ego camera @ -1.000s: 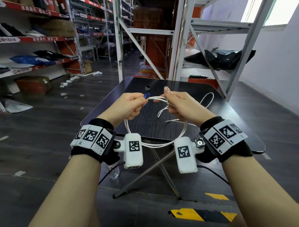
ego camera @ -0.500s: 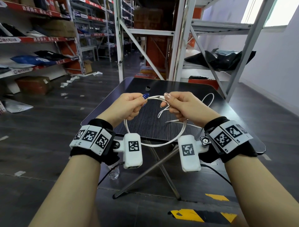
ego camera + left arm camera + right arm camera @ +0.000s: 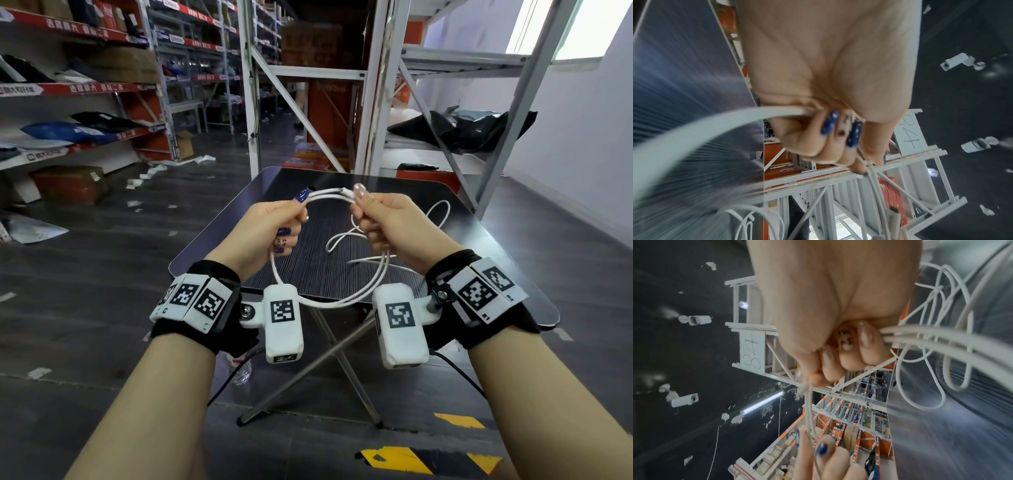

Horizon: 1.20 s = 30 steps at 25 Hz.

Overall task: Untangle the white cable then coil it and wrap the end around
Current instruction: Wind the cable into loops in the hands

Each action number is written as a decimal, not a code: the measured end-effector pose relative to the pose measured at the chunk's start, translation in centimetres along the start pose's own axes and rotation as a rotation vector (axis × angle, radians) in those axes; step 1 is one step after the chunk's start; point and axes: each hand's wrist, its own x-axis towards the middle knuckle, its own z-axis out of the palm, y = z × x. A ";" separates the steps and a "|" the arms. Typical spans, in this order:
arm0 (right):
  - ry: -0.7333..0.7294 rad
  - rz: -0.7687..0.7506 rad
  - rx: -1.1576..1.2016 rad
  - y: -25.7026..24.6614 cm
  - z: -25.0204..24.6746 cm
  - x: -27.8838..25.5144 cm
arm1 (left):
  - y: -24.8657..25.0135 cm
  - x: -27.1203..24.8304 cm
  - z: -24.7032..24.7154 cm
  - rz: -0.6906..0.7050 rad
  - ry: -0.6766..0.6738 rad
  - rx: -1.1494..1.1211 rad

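A white cable forms a round coil of two or three turns, held in the air above the near part of a small black table. My left hand grips the coil's left side with curled fingers; the cable leaves that fist. My right hand grips the right side, fingers curled round the strands. A white plug end sticks out at the top between the two thumbs. The loose remainder lies in loops on the table behind my right hand.
The folding table stands on crossed metal legs on a dark floor. Metal shelving rises just behind it, and red-edged shelves run along the left. A plastic bottle stands on the floor under my left wrist. Yellow-black floor tape lies near.
Both hands have lifted the coil slightly and drawn a little apart, so the loop is rounder. The plug end now shows at the top between the thumbs.
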 end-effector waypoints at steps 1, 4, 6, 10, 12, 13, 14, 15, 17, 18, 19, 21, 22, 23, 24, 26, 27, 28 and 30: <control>0.043 0.000 0.103 0.0 -0.2 0.1 | 0.0 -0.1 0.1 -0.036 -0.005 -0.089; 0.153 0.018 0.366 0.2 -0.9 0.3 | 0.0 -0.6 0.8 -0.122 -0.043 -0.364; 0.195 0.024 0.477 0.6 -1.0 0.4 | -0.2 -0.7 1.3 -0.119 -0.048 -0.568; 0.209 0.021 0.560 1.0 -0.9 0.3 | -0.4 -0.3 1.1 -0.108 -0.076 -0.705; 0.203 0.025 0.572 1.0 -1.0 0.3 | -0.6 0.0 0.8 -0.108 -0.021 -0.618; 0.194 0.032 0.570 0.9 -1.1 0.2 | -0.6 0.1 0.8 -0.110 0.008 -0.566; 0.176 0.044 0.547 0.9 -1.1 0.2 | -0.6 0.0 1.0 -0.109 0.033 -0.514; 0.153 0.064 0.496 0.9 -1.2 0.1 | -0.7 0.1 1.1 -0.099 0.064 -0.455; 0.106 0.102 0.316 0.9 -1.1 -0.1 | -1.1 0.3 1.0 -0.029 0.148 -0.281; 0.085 0.116 0.228 0.9 -1.0 -0.2 | -1.4 0.4 0.7 0.018 0.191 -0.167; 0.062 0.129 0.160 0.8 -0.9 -0.3 | -1.6 0.4 0.5 0.054 0.227 -0.054; 0.015 0.153 0.086 0.6 -0.6 -0.5 | -1.8 0.4 -0.2 0.078 0.265 0.088; 0.000 0.161 0.066 0.5 -0.5 -0.6 | -1.7 0.4 -0.4 0.063 0.261 0.091; -0.007 0.164 0.051 0.5 -0.4 -0.7 | -1.6 0.4 -0.6 0.037 0.250 0.047; -0.009 0.166 0.039 0.5 -0.4 -0.7 | -1.3 0.4 -0.7 0.011 0.233 -0.014; -0.015 0.165 0.016 0.3 -0.4 -0.9 | -1.1 0.4 -0.7 -0.011 0.223 -0.052; -0.019 0.163 -0.001 0.2 -0.3 -0.9 | -1.1 0.4 -0.7 -0.016 0.228 -0.025; -0.023 0.160 -0.027 0.2 -0.2 -0.9 | -1.2 0.4 -0.7 -0.024 0.234 0.017; -0.031 0.154 -0.111 0.1 0.2 -0.9 | -1.3 0.4 -0.5 -0.035 0.225 0.107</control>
